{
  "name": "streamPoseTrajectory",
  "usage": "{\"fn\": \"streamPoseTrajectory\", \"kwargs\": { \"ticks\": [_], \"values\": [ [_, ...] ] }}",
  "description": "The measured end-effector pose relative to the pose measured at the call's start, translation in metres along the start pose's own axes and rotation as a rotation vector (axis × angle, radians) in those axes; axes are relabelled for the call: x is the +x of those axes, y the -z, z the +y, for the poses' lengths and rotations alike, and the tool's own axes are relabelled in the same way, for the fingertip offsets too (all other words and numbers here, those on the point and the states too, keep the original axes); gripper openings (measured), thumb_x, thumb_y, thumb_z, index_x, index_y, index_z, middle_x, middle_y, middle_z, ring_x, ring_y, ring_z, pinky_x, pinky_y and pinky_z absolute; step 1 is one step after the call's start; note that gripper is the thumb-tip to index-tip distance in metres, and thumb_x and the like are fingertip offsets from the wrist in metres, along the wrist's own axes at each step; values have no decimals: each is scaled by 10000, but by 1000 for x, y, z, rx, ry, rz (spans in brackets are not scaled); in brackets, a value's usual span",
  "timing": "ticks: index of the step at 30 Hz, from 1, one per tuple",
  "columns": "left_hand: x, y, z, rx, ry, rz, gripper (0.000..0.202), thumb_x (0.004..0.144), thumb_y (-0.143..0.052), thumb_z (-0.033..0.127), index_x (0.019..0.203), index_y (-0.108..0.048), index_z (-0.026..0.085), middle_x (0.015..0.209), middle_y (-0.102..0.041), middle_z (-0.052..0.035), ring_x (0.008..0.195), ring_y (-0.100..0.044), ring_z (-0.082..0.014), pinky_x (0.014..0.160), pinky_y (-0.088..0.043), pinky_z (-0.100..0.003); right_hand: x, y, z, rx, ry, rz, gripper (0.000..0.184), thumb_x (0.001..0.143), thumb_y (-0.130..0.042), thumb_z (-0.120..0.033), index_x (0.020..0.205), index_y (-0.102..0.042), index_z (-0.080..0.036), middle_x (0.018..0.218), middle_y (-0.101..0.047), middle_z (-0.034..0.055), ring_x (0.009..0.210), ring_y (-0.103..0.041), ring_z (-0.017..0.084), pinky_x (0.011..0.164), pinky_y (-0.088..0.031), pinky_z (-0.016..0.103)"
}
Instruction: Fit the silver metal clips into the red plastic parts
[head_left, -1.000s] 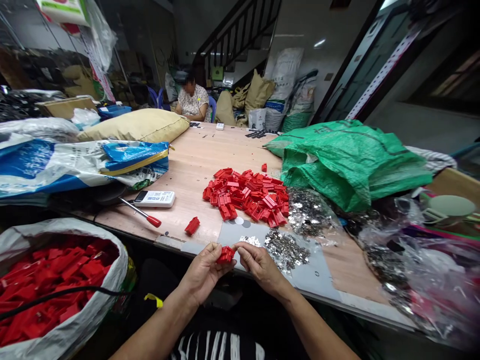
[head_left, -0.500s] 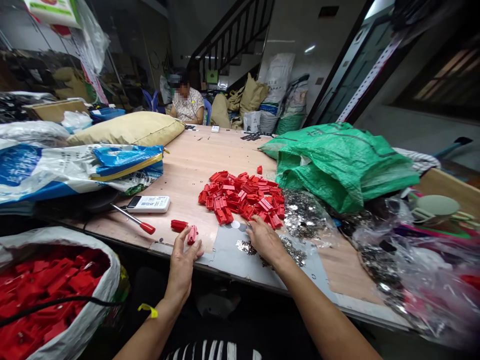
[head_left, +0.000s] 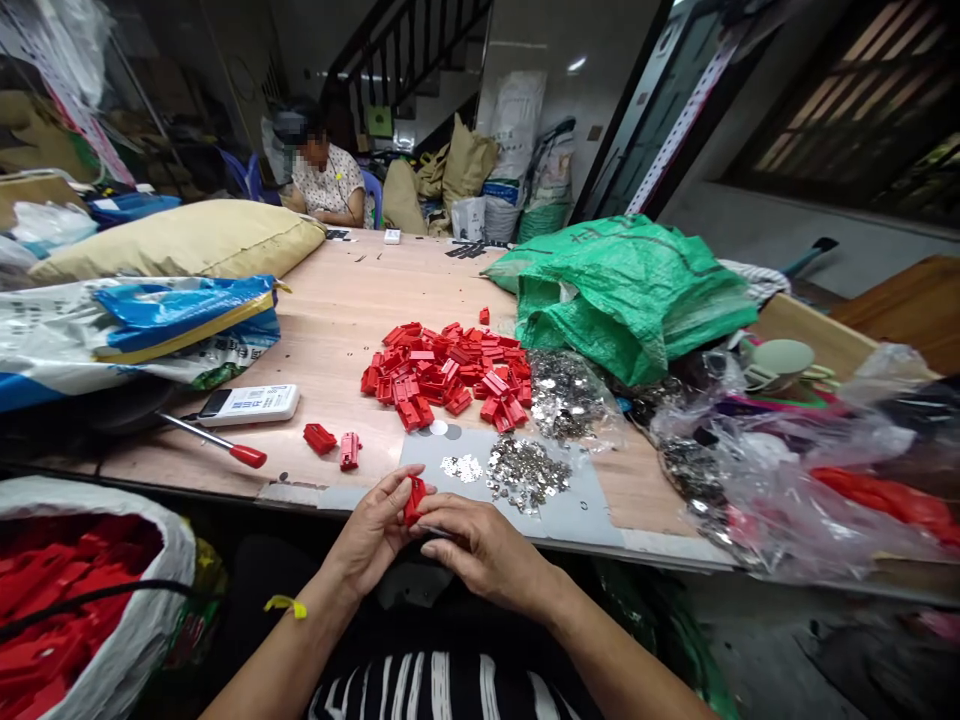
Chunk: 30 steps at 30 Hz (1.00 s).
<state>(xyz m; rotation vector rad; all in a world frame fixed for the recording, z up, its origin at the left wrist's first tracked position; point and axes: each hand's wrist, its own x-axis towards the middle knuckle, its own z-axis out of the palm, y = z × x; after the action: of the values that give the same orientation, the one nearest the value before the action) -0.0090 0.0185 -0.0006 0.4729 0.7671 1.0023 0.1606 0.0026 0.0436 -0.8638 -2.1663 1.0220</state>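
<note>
My left hand [head_left: 379, 525] is closed on a small red plastic part [head_left: 414, 500], held upright just past the table's front edge. The thumb and fingers of my right hand [head_left: 480, 550] are pinched together and meet this part from the right; whatever lies between them is mostly hidden. Beyond my hands, small flat metal pieces form a bright cluster [head_left: 461, 468] and a larger darker heap [head_left: 527, 474] on a grey sheet [head_left: 581, 510]. A pile of similar red parts [head_left: 450, 370] rests behind the sheet. Two single parts, one red [head_left: 319, 438] and one beside it [head_left: 350, 450], lie left of the sheet.
At left are a lever with a red handle [head_left: 247, 456], a white boxy device [head_left: 251, 403] and an open sack of red parts [head_left: 75, 600]. A green woven bag [head_left: 622, 290] and clear plastic bags [head_left: 817, 500] stand at right. Another person [head_left: 330, 185] sits across the table.
My right hand has left the metal pieces and come to my left hand over the table edge. My left hand now holds a red plastic part. The view has turned slightly right.
</note>
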Motion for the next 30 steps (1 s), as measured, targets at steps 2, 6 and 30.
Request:
{"fn": "streamPoseTrajectory", "kwargs": {
  "ticks": [2,6,30],
  "values": [
    [-1,0,-3,0,17,-27,359,785,-710,272,1091,-554,169,874,-684,-48,662,-649,-113,625,-538,-233,-10,5,5,23,-59,59,205,860,-590,-166,1046,-659,-216,1146,-640,58,1082,-582,168,946,-444,284],
    [-4,2,-5,11,-38,16,402,726,-759,196,1057,-530,191,907,-691,-39,790,-676,-161,747,-566,-331,-40,32,31,-142,-301,321,140,894,-532,-254,965,-649,-220,1002,-660,53,907,-614,180,775,-473,290],
    [-3,0,-20,453,-273,95,395,645,-790,241,986,-599,183,857,-698,4,767,-640,-127,737,-495,-226,-73,41,62,-606,-533,331,161,899,-456,-256,974,-598,-241,960,-638,39,871,-609,193,760,-466,315]
  ]
}}
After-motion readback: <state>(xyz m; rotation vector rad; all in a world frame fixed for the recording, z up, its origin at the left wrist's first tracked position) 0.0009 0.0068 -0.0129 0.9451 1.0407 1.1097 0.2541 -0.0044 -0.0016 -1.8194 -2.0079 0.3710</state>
